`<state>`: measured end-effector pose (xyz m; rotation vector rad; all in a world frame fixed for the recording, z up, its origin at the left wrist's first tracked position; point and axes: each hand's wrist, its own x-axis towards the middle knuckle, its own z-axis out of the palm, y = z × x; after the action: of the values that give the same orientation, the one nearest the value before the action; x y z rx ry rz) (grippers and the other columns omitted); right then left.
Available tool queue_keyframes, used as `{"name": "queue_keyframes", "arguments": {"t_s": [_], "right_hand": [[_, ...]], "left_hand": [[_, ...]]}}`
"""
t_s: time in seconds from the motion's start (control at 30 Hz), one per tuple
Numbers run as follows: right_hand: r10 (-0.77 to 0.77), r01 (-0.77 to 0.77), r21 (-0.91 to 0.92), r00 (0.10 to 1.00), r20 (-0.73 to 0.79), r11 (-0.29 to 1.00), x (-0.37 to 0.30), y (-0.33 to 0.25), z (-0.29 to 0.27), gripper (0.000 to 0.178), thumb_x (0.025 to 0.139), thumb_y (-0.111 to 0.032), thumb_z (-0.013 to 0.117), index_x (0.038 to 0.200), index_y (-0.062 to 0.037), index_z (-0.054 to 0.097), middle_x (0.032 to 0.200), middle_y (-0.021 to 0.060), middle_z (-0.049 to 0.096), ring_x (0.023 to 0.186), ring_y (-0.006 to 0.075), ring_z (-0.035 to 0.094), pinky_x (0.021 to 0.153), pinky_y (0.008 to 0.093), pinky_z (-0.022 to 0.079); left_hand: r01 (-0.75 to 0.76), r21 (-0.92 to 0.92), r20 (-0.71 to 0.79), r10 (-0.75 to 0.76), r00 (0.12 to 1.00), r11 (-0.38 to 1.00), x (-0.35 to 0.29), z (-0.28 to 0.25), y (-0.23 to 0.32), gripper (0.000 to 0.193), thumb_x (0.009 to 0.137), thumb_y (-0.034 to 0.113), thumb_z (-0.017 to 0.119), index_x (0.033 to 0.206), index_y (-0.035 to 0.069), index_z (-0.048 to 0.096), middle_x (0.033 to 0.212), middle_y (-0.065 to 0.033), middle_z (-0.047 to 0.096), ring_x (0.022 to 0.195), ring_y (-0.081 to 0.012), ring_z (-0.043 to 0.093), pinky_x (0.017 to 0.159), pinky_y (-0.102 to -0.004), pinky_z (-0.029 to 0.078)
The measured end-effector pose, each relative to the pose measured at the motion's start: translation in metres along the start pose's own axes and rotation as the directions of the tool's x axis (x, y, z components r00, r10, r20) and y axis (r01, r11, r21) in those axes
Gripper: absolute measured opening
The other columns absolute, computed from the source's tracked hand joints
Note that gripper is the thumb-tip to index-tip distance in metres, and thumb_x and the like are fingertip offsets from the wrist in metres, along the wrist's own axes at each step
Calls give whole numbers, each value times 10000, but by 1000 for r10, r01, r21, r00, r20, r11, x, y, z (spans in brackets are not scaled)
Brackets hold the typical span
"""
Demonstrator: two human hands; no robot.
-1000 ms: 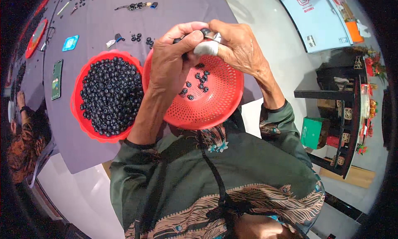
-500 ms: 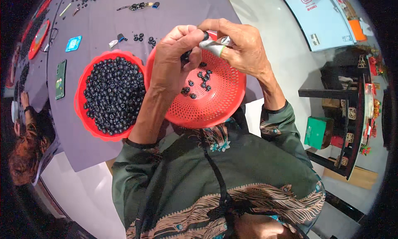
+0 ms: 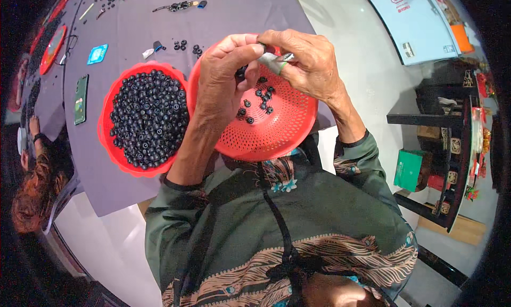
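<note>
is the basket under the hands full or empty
Nearly empty: several dark balls lie in the red basket, its holed wall mostly bare; the left hand hides part.

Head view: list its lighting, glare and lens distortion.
Head view, centre: the left hand and right hand are well lit; head view, lower left: the floor shows a washed-out bright patch; head view, toward the rim: the edge of the table bends and the corners go black.
</note>
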<state>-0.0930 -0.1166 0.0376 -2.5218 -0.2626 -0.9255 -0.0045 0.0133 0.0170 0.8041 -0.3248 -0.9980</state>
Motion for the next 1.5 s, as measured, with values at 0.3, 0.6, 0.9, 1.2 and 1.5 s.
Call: {"name": "queue_keyframes", "arguments": {"t_s": [0.3,0.6,0.9,1.2,1.5], "right_hand": [[70,-71,38,997,15,997,-3,-3,-1,279,660,-35,647,932,-17,592,823,90,625,621,183,604,559,257,500],[243,-250,156,968,65,956,-2,-4,-11,265,666,-144,714,861,-27,579,685,30,570,515,79,506,453,207,395],[232,-242,11,943,239,970,9,-6,-16,300,671,-284,697,709,-38,530,526,54,482,394,128,424,387,270,315],[225,-228,-15,941,253,973,12,-4,-14,309,688,-290,680,713,-31,514,512,74,463,395,177,421,391,293,316],[227,-231,-12,945,234,973,10,-1,-9,317,696,-276,679,689,-23,487,524,86,468,428,208,438,420,316,342]], "left_hand": [[16,-42,-36,-18,999,999,-4,2,-2,125,803,102,537,898,21,527,690,14,507,519,-32,448,441,-138,341],[14,-170,152,12,988,985,4,-12,-11,145,829,111,541,935,13,532,633,29,465,489,-31,368,411,-153,276],[-40,-75,94,47,994,996,1,-8,-10,167,803,57,572,963,7,567,662,22,519,506,-24,405,430,-140,304],[-58,-37,44,60,997,998,1,-6,-6,137,783,43,594,918,18,590,705,11,548,515,-16,429,415,-134,305],[-35,-45,37,37,999,998,1,-5,-4,151,790,40,578,937,9,577,716,5,553,517,-17,431,427,-120,326]]}}
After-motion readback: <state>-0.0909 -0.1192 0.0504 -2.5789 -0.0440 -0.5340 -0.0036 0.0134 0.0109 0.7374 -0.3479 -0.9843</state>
